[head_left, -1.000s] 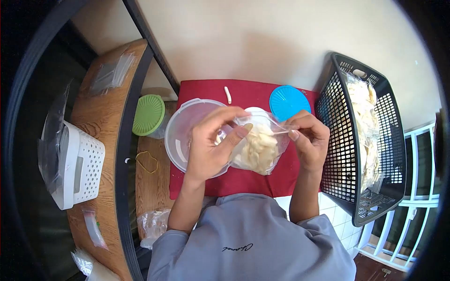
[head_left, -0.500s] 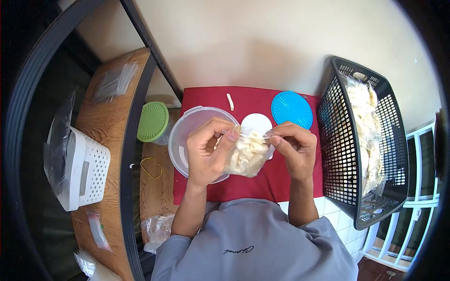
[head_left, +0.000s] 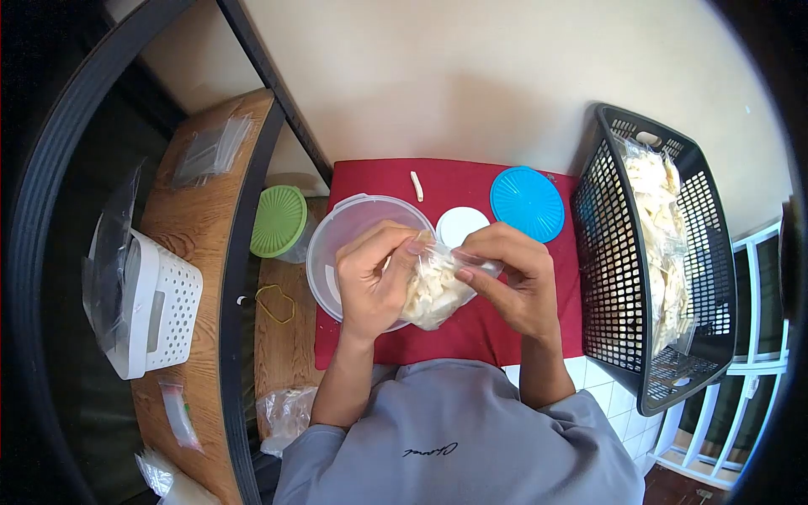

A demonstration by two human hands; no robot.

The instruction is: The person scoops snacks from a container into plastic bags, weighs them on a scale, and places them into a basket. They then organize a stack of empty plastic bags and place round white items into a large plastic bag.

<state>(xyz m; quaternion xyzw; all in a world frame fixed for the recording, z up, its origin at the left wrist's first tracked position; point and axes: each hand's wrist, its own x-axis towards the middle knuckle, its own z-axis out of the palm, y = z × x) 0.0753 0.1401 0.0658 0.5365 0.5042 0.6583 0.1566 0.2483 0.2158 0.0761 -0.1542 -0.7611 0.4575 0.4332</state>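
The left hand (head_left: pixel 369 284) has its thumb and fingers pressed together on one side of the mouth of a clear bag (head_left: pixel 431 296), and the right hand (head_left: pixel 515 284) pinches the film at the other side of it in the same way. The bag, filled with pale pieces, hangs between the hands over the middle of the bench (head_left: pixel 505 332), which is covered in red; whether its base touches the cloth cannot be told. Behind the left hand, a clear tub (head_left: pixel 358 209) stands at the bench's left edge, its rim reaching past that edge in the view. A white round item (head_left: pixel 462 225) sits just beyond the bag, and a blue ribbed lid (head_left: pixel 528 204) lies near the far right corner. One pale stick (head_left: pixel 417 187) lies near the far edge. Beside the right edge stands a black basket (head_left: pixel 610 252) with bagged pale pieces (head_left: pixel 658 227) in it. Off the left edge, near the far left corner, is a container with a green lid (head_left: pixel 279 220); a yellow band (head_left: pixel 276 305) lies on the wooden shelf nearer the near left corner
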